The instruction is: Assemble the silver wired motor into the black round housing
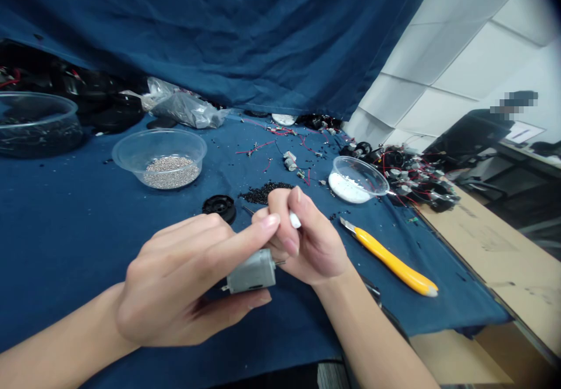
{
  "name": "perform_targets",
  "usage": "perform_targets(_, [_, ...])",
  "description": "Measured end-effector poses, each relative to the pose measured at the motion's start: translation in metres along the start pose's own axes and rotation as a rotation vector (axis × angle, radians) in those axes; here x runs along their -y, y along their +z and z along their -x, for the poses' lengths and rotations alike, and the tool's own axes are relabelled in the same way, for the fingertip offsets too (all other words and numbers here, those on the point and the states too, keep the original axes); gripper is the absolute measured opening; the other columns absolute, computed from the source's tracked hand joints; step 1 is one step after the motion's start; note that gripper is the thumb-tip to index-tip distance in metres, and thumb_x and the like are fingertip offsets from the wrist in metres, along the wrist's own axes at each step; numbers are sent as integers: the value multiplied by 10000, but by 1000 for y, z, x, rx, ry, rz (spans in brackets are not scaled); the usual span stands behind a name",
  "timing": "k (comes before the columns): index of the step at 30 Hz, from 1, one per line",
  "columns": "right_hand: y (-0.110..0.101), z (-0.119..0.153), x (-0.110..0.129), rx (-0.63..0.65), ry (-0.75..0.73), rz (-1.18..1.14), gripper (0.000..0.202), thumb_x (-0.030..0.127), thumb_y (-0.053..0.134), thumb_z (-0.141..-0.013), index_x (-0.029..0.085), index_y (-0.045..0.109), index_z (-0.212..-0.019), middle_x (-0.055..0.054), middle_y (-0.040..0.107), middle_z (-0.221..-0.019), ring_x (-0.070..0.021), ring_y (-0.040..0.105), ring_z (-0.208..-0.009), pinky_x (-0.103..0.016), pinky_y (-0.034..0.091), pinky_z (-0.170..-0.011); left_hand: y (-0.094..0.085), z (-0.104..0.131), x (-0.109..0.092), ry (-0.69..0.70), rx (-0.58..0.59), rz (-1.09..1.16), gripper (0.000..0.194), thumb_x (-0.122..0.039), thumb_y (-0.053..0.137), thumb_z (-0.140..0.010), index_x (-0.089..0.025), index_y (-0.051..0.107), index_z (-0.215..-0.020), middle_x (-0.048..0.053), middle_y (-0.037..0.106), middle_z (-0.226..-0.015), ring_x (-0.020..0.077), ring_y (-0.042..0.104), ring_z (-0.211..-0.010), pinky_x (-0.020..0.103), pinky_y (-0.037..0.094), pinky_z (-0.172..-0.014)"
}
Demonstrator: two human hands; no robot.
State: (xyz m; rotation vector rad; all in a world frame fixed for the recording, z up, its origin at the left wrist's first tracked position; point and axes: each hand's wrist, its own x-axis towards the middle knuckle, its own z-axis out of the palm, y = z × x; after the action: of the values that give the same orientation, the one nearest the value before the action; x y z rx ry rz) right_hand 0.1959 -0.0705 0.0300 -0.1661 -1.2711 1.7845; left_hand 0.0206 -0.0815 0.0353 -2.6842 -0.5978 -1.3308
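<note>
My left hand [184, 278] is closed around a small silver electric motor [252, 272], whose thin metal shaft points right. Against it, my right hand [309, 237] has its fingers curled, pinching a small white piece [294, 220] between thumb and finger; its exact kind is too small to tell. A thin dark rod tip [248, 209] shows beside the right fingers, the rest of it hidden. Just beyond the hands lie a black round plastic part [219, 207] and a pile of small black parts [263, 193].
A yellow-handled utility knife [394, 259] lies to the right, blade bared. Clear tubs hold small metal parts [170, 172] and white parts [350, 189]. Motors with red wires [401, 173] are heaped at right. A plastic bag [188, 106] lies behind; a person [473, 126] sits far right.
</note>
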Motion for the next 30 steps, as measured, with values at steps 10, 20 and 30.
perform_targets(10, [1,-3,1,86,-75,-73,441,341,401,-1030,146,473,-641,46,283,-532,-51,251,-466,-176,227,-476,-4,-1,-1,-6,48,30,310,-347,435,-1023,-148,495,-1252,-40,615,-648,94,527,-582,209,447,-565])
perform_targets(20, [1,-5,-1,94,-80,-64,506,377,467,-985,153,353,-546,1,337,-612,-105,383,-644,-202,352,-631,0,2,1,44,37,102,364,-299,482,-1008,-151,458,-1340,-28,671,-737,97,580,-621,234,478,-563])
perform_targets(30, [4,-5,1,117,-110,-22,478,368,419,-1010,153,396,-583,-16,403,-653,-104,397,-655,-212,352,-654,-3,8,1,56,103,34,361,-279,496,-1002,-141,464,-1334,-9,657,-764,116,580,-688,242,480,-622])
